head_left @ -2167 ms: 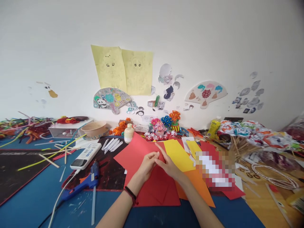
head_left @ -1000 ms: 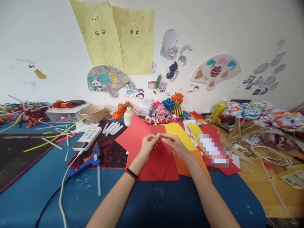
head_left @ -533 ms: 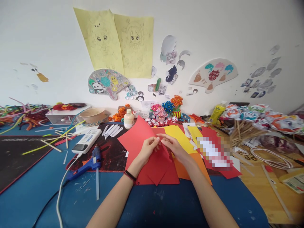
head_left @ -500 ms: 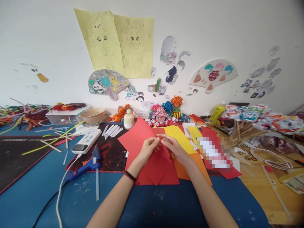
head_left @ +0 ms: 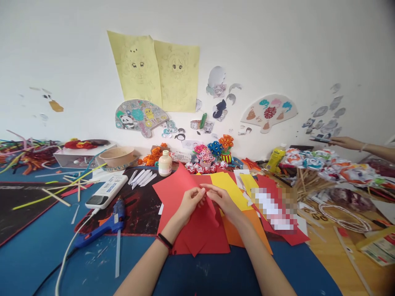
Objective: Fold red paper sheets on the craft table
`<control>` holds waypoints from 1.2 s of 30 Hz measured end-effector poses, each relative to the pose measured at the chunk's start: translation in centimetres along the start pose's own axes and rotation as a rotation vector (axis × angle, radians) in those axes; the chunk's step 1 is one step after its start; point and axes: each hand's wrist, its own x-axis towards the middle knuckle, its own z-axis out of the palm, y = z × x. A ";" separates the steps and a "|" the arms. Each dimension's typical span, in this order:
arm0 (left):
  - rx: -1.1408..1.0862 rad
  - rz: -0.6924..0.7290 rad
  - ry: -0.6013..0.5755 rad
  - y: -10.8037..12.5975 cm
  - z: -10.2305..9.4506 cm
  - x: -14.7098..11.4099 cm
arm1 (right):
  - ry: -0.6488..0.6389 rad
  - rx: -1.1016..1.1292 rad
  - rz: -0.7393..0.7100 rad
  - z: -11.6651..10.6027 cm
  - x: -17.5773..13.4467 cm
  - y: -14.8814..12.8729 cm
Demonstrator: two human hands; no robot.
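A sheet of red paper (head_left: 177, 185), bent up along a diagonal, stands over more red paper (head_left: 216, 242) lying flat on the table. My left hand (head_left: 191, 203) is closed in a pinch on the raised edge of the sheet. Fingertips of my right hand (head_left: 222, 200) meet it from the other side and close on the same edge, partly hidden by the paper. Yellow paper (head_left: 231, 189) and orange paper (head_left: 247, 230) lie beneath and beside my right forearm.
A blue glue gun (head_left: 106, 227) and a white power strip (head_left: 108, 191) with its cable lie left. A cream bottle (head_left: 165, 163) stands behind the paper. Paper flowers on sticks (head_left: 304, 176) lie right. Another person's hand (head_left: 345, 142) reaches in there, holding something thin.
The view has tilted up slightly, so everything sits lower. Another person's hand has come in at the right. My hands keep their hold on the red paper, with little visible movement.
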 end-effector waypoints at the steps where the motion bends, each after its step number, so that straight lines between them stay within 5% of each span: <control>1: 0.001 -0.002 -0.005 0.0 0.0 0.0 | 0.000 0.002 0.004 0.0 0.0 0.0; 9: 0.043 0.021 -0.014 0.7 0.1 0.0 | -0.009 0.079 0.101 0.2 0.0 0.0; 36: -0.128 -0.067 -0.027 0.4 1.0 -0.3 | -0.068 0.255 0.083 0.9 -0.1 0.5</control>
